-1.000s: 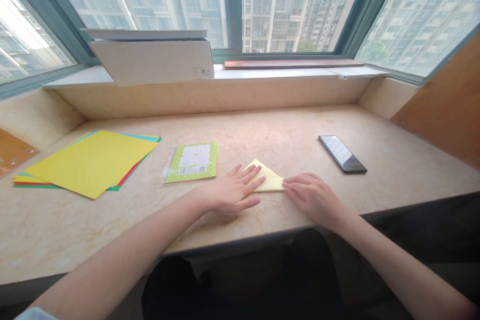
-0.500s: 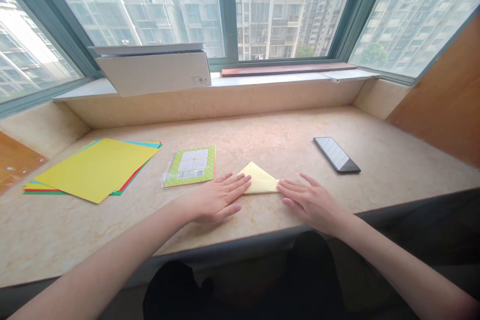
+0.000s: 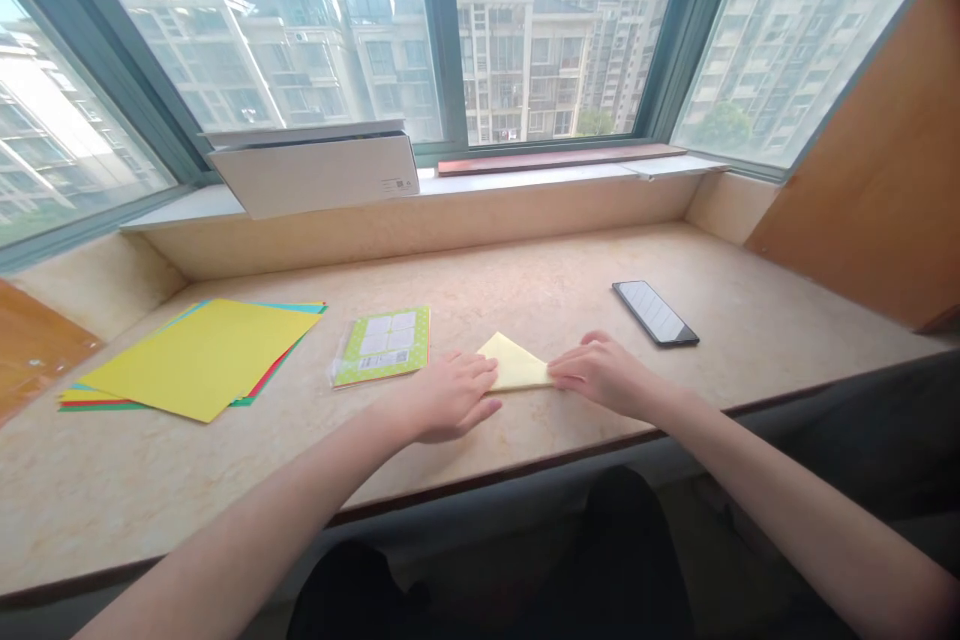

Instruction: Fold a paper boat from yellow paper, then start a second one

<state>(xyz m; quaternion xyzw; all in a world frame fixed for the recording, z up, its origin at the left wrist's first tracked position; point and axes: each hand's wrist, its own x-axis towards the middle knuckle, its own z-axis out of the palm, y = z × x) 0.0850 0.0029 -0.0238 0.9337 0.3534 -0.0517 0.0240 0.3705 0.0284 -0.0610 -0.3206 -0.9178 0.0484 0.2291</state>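
Note:
A pale yellow sheet of paper, folded into a triangle, lies on the stone counter with its peak pointing away from me. My left hand rests over the paper's left corner, palm down with the fingers stretched out. At the opposite corner, my right hand has its fingertips drawn together on the paper's tip, thumb below, in a pinch.
Left of my hands lies a green packet of paper in clear wrap. Farther left is a stack of coloured sheets, yellow on top. A phone lies to the right. A white box stands on the windowsill.
My right hand's fingers have gone from spread flat to bunched at the paper's right corner. My left hand stays on the left corner. The whole view has tilted up slightly.

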